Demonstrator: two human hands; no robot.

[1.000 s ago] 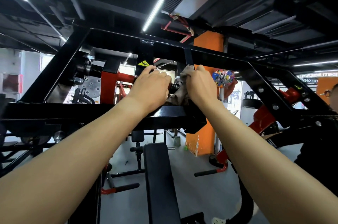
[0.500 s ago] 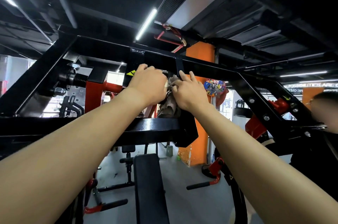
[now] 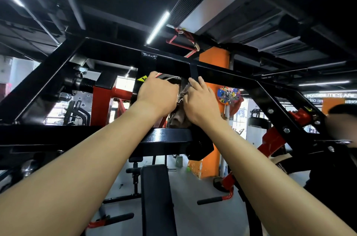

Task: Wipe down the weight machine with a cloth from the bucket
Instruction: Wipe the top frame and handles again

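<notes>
The weight machine's black frame [image 3: 108,56] spans the view, with a red pivot bar [image 3: 119,93] behind it. Both my hands reach up between its top beam and a lower black crossbar [image 3: 166,137]. My left hand [image 3: 157,96] is curled around a part of the machine; what it grips is hidden. My right hand [image 3: 201,104] presses a brownish cloth [image 3: 178,118] against the middle of the frame, fingers spread over it. The cloth hangs down between the hands to the crossbar. No bucket is in view.
A black padded bench [image 3: 156,197] stands below my arms. An orange pillar [image 3: 214,73] rises behind the frame. A person in black [image 3: 340,158] is at the right edge. Red and black handles [image 3: 214,200] stick out low on the right.
The view has tilted upward, so the frame and hands sit lower. My right hand has opened flatter over the cloth and shifted up a little. The person at the right has come closer.
</notes>
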